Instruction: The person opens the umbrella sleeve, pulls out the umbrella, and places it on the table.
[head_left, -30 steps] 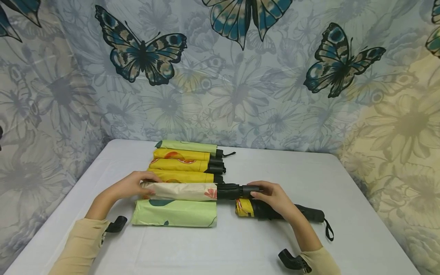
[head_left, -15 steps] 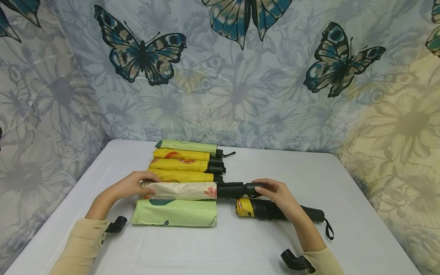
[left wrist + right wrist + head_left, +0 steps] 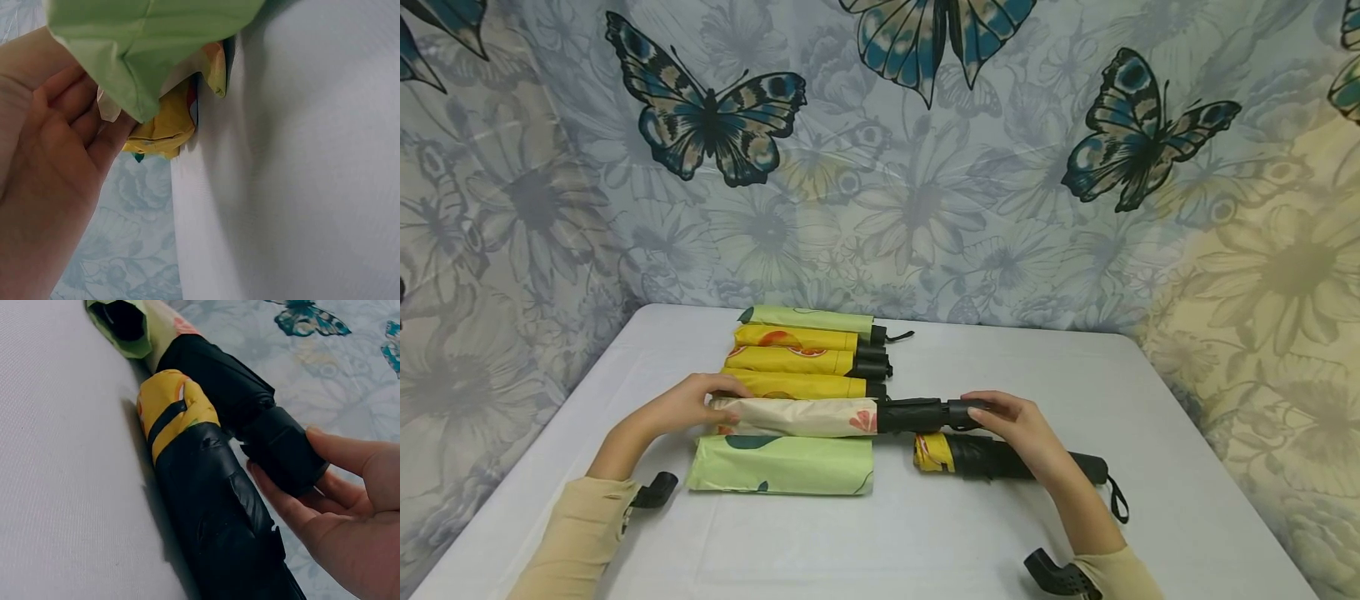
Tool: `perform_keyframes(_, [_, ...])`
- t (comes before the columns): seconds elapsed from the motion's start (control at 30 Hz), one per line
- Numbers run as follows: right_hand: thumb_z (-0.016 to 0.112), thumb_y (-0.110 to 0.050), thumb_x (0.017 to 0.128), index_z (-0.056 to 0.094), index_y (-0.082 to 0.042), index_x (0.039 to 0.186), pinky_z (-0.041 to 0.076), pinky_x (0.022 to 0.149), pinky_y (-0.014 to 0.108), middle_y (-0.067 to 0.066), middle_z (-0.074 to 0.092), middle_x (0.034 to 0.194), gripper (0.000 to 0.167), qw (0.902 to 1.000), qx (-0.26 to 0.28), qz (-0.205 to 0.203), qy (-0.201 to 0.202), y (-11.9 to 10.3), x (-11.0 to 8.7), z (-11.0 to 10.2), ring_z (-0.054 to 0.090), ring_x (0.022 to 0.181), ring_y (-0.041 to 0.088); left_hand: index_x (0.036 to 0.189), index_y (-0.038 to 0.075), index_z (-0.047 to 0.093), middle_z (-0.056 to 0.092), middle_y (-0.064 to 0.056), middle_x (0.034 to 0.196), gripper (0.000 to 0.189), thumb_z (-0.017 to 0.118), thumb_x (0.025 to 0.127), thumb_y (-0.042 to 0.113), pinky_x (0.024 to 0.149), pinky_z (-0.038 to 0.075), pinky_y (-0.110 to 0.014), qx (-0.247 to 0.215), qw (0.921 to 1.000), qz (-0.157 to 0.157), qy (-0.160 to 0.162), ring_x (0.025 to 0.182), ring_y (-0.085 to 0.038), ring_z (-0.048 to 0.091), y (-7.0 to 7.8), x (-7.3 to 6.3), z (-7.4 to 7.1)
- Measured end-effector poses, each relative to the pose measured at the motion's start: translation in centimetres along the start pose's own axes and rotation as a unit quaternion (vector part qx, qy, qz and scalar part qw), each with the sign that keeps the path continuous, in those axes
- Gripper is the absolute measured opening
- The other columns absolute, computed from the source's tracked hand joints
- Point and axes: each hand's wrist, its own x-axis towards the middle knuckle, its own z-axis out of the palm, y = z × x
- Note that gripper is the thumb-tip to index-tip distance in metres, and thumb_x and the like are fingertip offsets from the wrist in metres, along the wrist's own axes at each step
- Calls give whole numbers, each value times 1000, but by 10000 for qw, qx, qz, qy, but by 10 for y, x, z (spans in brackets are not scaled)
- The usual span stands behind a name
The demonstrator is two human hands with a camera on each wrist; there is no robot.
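In the head view a folded umbrella (image 3: 913,415) lies partly inside a cream fabric sleeve (image 3: 801,417) with pink petals. My left hand (image 3: 681,407) holds the sleeve's left end between thumb and fingers. At the other end my right hand (image 3: 1026,427) pinches the umbrella's black handle (image 3: 284,450), as the right wrist view shows. In front of the cream sleeve lies a light green sleeve (image 3: 790,468), its open end (image 3: 122,322) hollow. A second folded umbrella (image 3: 988,458), black with a yellow end, lies just below my right hand.
Behind the cream sleeve several covered umbrellas lie in a row: yellow ones (image 3: 793,361) and a green one (image 3: 812,317) at the back, black handles to the right. All rest on a white table (image 3: 850,550). A butterfly-patterned cloth (image 3: 917,208) hangs behind.
My right hand has moved right with the handle, and more of the black umbrella shows outside the cream sleeve. The sleeve has shifted slightly right; my left hand stays nearly still.
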Motion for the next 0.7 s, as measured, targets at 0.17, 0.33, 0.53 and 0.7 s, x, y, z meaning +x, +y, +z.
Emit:
perform_keyframes(0.17, [63, -44, 93, 61, -16, 132, 46, 108, 47, 10, 56, 140, 47, 10000, -34, 22, 38, 1, -2, -3, 56, 123, 20, 113, 12, 70, 70, -6, 109, 29, 74, 86, 22, 70, 46, -22, 19, 9999, 96, 74, 83, -1, 52, 0, 0, 0])
perform_keyframes(0.33, [62, -44, 94, 60, -15, 132, 46, 108, 47, 9, 56, 139, 47, 9999, -86, 13, 100, 3, -5, -8, 57, 120, 14, 112, 10, 70, 70, -6, 107, 27, 73, 88, 21, 71, 47, -23, 50, 9998, 182, 92, 86, -2, 53, 1, -1, -1])
perform_keyframes(0.53, [60, -42, 96, 59, -12, 133, 47, 107, 46, 11, 56, 139, 48, 9999, -69, 0, 145, 5, -8, -13, 58, 112, 1, 112, 12, 70, 70, -2, 105, 26, 72, 88, 23, 74, 49, -23, 61, 9999, 58, 100, 87, 1, 55, 1, -1, 0])
perform_keyframes(0.7, [60, -43, 96, 59, -13, 133, 48, 106, 43, 11, 55, 140, 48, 9999, -30, 57, 161, 5, -10, -15, 58, 109, -4, 112, 13, 70, 70, -1, 104, 26, 72, 88, 24, 76, 51, -23, 89, 9998, 94, 150, 87, 1, 56, 0, -1, 0])
